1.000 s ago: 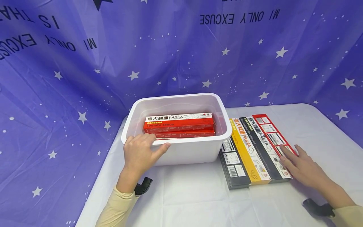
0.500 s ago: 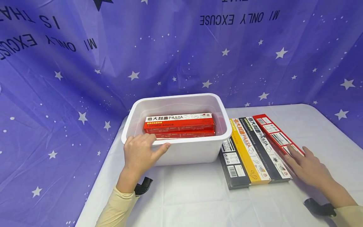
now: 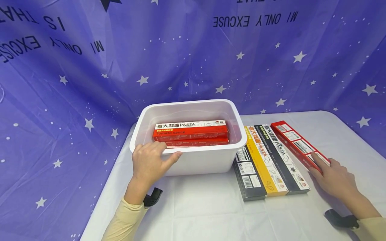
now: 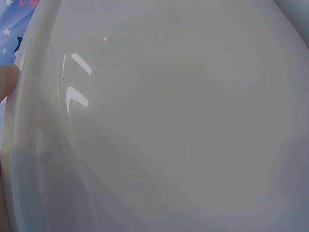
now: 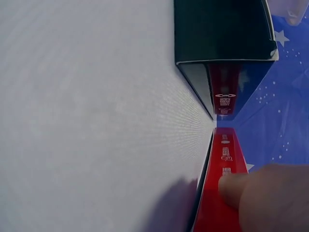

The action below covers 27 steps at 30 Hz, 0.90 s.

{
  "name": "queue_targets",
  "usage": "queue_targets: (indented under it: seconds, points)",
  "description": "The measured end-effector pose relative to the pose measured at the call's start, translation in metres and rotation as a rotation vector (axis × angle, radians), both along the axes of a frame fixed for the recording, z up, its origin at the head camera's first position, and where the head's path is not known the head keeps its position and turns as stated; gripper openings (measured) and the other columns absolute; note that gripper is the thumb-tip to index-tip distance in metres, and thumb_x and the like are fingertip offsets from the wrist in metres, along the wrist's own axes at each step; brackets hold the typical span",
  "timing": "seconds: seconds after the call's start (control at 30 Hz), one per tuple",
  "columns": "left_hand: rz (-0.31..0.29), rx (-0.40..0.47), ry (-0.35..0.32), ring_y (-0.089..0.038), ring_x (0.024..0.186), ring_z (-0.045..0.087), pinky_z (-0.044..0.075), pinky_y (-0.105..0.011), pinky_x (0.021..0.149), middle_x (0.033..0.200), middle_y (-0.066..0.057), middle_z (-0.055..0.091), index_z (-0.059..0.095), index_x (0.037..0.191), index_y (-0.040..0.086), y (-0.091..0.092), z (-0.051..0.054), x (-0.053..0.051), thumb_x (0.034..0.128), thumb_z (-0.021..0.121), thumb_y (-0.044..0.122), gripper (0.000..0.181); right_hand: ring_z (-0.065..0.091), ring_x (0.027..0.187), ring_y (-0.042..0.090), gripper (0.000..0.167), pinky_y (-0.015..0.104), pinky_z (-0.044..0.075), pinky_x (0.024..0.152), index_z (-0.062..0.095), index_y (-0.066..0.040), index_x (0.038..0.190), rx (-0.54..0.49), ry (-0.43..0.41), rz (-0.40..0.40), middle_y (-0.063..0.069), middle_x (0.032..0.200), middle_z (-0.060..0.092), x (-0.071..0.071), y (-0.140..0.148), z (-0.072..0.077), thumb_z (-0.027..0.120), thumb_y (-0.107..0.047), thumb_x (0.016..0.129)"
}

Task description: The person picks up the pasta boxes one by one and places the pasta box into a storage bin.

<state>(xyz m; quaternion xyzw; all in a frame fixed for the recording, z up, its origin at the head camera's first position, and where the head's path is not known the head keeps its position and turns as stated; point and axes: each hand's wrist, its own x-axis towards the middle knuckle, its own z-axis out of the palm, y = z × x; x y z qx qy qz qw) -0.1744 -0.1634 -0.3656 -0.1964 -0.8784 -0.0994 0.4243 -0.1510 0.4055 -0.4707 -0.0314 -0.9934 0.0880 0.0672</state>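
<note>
In the head view my left hand holds the near rim of a white plastic bin, fingers over the edge and thumb along the outside. The bin's smooth wall fills most of the left wrist view. Two red tomato-sauce pasta boxes lie inside the bin. My right hand grips the near end of another red pasta box on the table. In the right wrist view the thumb presses the side of this red box. Its near end is hidden by the hand.
Left of the held box, a black pasta box, a yellow one and a dark one with its label side up lie side by side, against the bin's right side. A purple starry cloth hangs behind the white table.
The right hand has shifted right with the red box, which now lies apart from the black one with a gap between them. The left hand and the bin stay put.
</note>
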Motion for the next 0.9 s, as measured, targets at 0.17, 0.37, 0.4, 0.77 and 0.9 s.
queue_targets:
  seconds: [0.17,0.37,0.4,0.77,0.9]
  points:
    - [0.003,-0.002,-0.003,-0.026,0.046,0.046,0.027,-0.036,0.053,0.052,-0.001,0.046,0.045,0.062,0.012,0.000,0.000,0.000,0.0971,0.025,0.078,0.078,0.050,0.094,0.071,0.068,0.073,0.041,0.067,0.024,-0.011,0.159,0.004,0.000,-0.022,0.049,0.119,0.041,0.001,0.001,-0.001,0.053,-0.036,0.103]
    - [0.003,-0.004,-0.002,-0.026,0.046,0.046,0.027,-0.036,0.053,0.052,-0.001,0.046,0.046,0.062,0.012,0.000,0.000,0.000,0.0972,0.025,0.078,0.078,0.047,0.098,0.071,0.066,0.074,0.038,0.070,0.025,-0.010,0.158,-0.001,0.002,-0.037,0.049,0.121,0.039,0.001,-0.001,0.001,0.053,-0.030,0.102]
    - [0.003,-0.003,-0.002,-0.026,0.046,0.047,0.027,-0.036,0.053,0.052,-0.001,0.046,0.046,0.062,0.012,0.000,0.000,0.000,0.0972,0.025,0.078,0.078,0.047,0.098,0.071,0.065,0.073,0.038,0.070,0.026,-0.009,0.158,-0.004,0.008,-0.038,0.049,0.121,0.039,0.001,-0.001,0.001,0.052,-0.031,0.102]
    - [0.003,0.000,0.002,-0.026,0.047,0.047,0.028,-0.037,0.053,0.052,-0.001,0.047,0.046,0.062,0.012,0.000,0.000,-0.001,0.0969,0.024,0.079,0.078,0.053,0.089,0.069,0.060,0.062,0.039,0.057,0.038,-0.008,0.152,-0.015,0.072,-0.046,0.050,0.116,0.046,-0.002,-0.005,0.010,0.052,-0.030,0.098]
    - [0.003,-0.001,0.004,-0.026,0.046,0.047,0.028,-0.037,0.053,0.052,-0.001,0.047,0.046,0.062,0.012,0.000,0.000,-0.001,0.0968,0.024,0.079,0.079,0.055,0.083,0.065,0.060,0.059,0.039,0.054,0.041,-0.008,0.151,-0.009,0.091,-0.042,0.049,0.113,0.049,-0.002,-0.004,0.013,0.053,-0.032,0.098]
